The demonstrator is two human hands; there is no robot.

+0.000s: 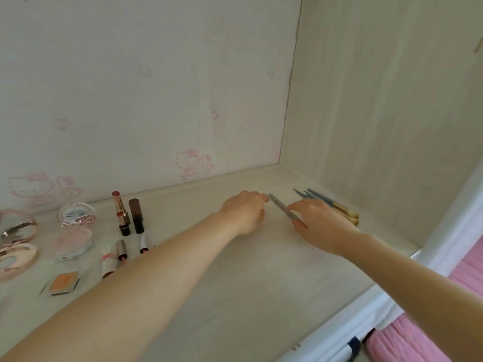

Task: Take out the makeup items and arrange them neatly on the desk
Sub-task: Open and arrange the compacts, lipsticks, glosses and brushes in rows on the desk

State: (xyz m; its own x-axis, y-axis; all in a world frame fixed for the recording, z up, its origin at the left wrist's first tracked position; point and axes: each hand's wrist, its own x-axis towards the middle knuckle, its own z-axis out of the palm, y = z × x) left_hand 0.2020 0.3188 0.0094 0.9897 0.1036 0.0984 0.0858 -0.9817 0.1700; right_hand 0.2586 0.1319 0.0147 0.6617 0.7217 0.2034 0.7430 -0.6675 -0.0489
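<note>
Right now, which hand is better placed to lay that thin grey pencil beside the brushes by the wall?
The right hand: it already touches the thin grey pencil and lies next to the gold-tipped brushes.

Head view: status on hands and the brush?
Left hand curled at brush tip, grip unclear. Right hand on its lower end. More brushes lie behind; nothing blocking.

Matt pale woodgrain desk (235, 296), glossy rose-gold compacts (15, 231)

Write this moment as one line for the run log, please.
step: placing brush | right hand: holds grey brush | left hand: beside its tip | other brushes: at wall
</note>
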